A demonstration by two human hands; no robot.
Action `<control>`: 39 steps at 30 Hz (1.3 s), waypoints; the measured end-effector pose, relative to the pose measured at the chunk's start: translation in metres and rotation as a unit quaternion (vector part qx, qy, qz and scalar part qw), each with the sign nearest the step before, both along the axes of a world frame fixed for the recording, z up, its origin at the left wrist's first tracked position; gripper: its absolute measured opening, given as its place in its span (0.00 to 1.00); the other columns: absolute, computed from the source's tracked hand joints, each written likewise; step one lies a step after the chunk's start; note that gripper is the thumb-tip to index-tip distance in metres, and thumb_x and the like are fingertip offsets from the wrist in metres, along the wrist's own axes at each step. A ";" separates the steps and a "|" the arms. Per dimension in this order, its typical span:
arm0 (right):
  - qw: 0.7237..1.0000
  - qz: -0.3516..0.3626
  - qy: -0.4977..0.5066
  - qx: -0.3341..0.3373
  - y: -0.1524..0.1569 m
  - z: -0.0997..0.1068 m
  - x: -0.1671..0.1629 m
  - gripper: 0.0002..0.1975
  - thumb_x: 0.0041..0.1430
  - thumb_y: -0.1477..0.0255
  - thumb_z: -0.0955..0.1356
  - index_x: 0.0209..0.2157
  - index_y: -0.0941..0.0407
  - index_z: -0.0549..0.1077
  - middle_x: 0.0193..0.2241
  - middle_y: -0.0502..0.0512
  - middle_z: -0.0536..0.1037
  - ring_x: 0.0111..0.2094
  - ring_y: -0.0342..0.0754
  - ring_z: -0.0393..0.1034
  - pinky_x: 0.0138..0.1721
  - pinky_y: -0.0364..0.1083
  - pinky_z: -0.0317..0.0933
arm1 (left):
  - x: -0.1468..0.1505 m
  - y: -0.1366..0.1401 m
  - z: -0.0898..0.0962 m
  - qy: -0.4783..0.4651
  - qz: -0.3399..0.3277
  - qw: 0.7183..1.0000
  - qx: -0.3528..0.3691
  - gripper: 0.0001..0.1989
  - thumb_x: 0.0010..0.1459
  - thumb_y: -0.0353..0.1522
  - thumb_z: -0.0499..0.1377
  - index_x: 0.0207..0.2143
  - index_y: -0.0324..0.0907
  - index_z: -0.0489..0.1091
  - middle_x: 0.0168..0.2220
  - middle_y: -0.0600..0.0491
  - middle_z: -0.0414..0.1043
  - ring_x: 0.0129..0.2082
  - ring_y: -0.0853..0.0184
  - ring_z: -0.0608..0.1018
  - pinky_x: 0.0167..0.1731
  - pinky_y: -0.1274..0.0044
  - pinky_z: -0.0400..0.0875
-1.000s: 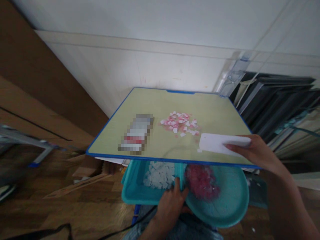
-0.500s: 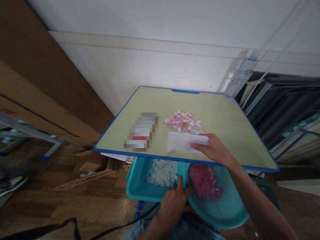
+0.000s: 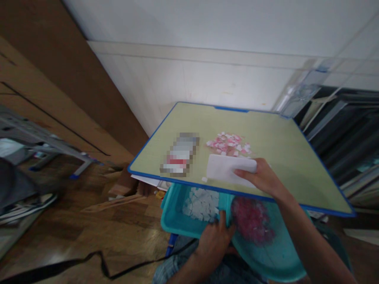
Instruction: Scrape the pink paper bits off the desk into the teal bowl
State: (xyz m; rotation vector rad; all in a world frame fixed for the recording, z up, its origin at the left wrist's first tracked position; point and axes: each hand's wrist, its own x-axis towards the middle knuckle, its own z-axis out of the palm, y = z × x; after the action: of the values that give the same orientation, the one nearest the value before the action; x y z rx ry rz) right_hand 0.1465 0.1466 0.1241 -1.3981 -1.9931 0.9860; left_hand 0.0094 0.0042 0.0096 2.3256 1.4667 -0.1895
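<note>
My right hand (image 3: 265, 177) grips a flat white scraper (image 3: 227, 169) with rounded corners, thumb on the near face. The scraper is tilted up on the yellow-green tabletop (image 3: 266, 130), just on my side of a loose heap of small pink and white pieces (image 3: 227, 144). One white piece (image 3: 204, 179) lies by the front edge, left of the scraper. Below, my left hand (image 3: 214, 238) pinches the rims where a teal tray (image 3: 174, 227) and a round teal basin (image 3: 284, 268) meet. White chips (image 3: 201, 205) lie in the tray, a pink-red mass (image 3: 253, 221) in the basin.
A blurred-out flat object (image 3: 180, 154) lies on the table's left side. The white wall (image 3: 222, 75) stands behind, with dark panels (image 3: 349, 122) stacked at right. Brown boards (image 3: 89, 79), a metal ladder (image 3: 59, 146), a person's shoe (image 3: 38, 207) and a black strap (image 3: 100, 262) are at left.
The view has swung left, so everything sits farther right. The scraper has shifted slightly toward the heap, and the white piece at its left end now lies apart from it.
</note>
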 end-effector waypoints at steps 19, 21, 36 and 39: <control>1.000 0.017 -0.013 -0.003 -0.008 0.004 -0.011 0.12 0.46 0.65 0.67 0.20 0.60 0.72 0.17 0.52 0.72 0.20 0.43 0.64 0.21 0.41 0.56 | -0.001 -0.001 -0.001 0.006 -0.008 1.000 0.001 0.30 0.46 0.47 0.59 0.51 0.49 0.59 0.56 0.37 0.52 0.34 0.58 0.76 0.29 0.68 0.73; 1.000 0.023 -0.015 0.000 -0.010 0.005 -0.011 0.12 0.46 0.66 0.68 0.19 0.60 0.71 0.17 0.52 0.72 0.19 0.42 0.64 0.20 0.40 0.55 | -0.001 0.000 0.000 0.004 -0.010 1.000 -0.001 0.31 0.45 0.47 0.59 0.51 0.48 0.59 0.55 0.37 0.53 0.34 0.57 0.76 0.29 0.68 0.73; 0.999 0.049 -0.007 0.018 -0.014 0.006 -0.006 0.12 0.47 0.66 0.67 0.18 0.60 0.71 0.16 0.51 0.71 0.19 0.42 0.64 0.20 0.39 0.56 | 0.000 0.000 -0.002 -0.001 -0.001 1.000 0.008 0.31 0.44 0.48 0.59 0.50 0.49 0.60 0.55 0.37 0.53 0.35 0.57 0.76 0.29 0.68 0.73; 0.999 0.016 0.021 0.030 -0.015 0.013 0.004 0.13 0.47 0.63 0.68 0.21 0.60 0.73 0.17 0.51 0.71 0.19 0.42 0.63 0.19 0.40 0.57 | 0.000 0.000 -0.002 -0.005 0.000 1.000 -0.002 0.30 0.44 0.47 0.60 0.50 0.48 0.60 0.55 0.37 0.53 0.35 0.57 0.76 0.30 0.67 0.73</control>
State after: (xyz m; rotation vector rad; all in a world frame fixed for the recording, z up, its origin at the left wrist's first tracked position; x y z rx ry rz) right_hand 0.1506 0.1320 0.1374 -1.3061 -2.0038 0.9532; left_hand 0.0091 0.0043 0.0081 2.3214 1.4601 -0.1804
